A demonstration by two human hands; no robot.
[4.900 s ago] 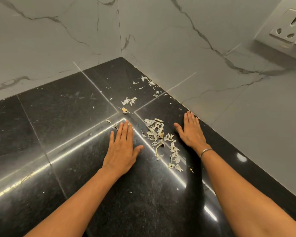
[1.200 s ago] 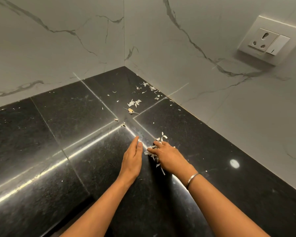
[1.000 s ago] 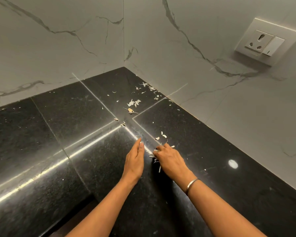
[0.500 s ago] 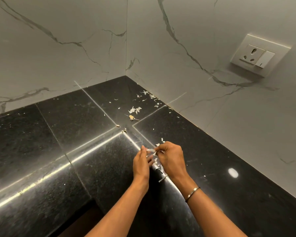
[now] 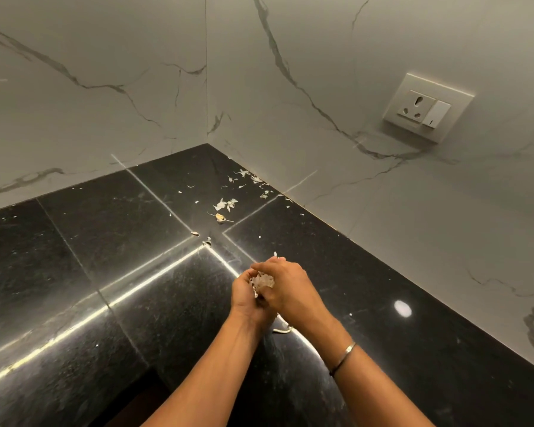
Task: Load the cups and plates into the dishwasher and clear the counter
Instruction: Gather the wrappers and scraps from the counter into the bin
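Lower centre: left hand (image 5: 243, 295) and right hand (image 5: 292, 289), fingers curled, cup pale papery peel scraps (image 5: 262, 280) over glossy black counter (image 5: 121, 272).

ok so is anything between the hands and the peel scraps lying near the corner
Nothing visible: only black counter lies between the left hand, the right hand and the loose scraps near the corner. Both hands are cupped round a bunch of peels though.
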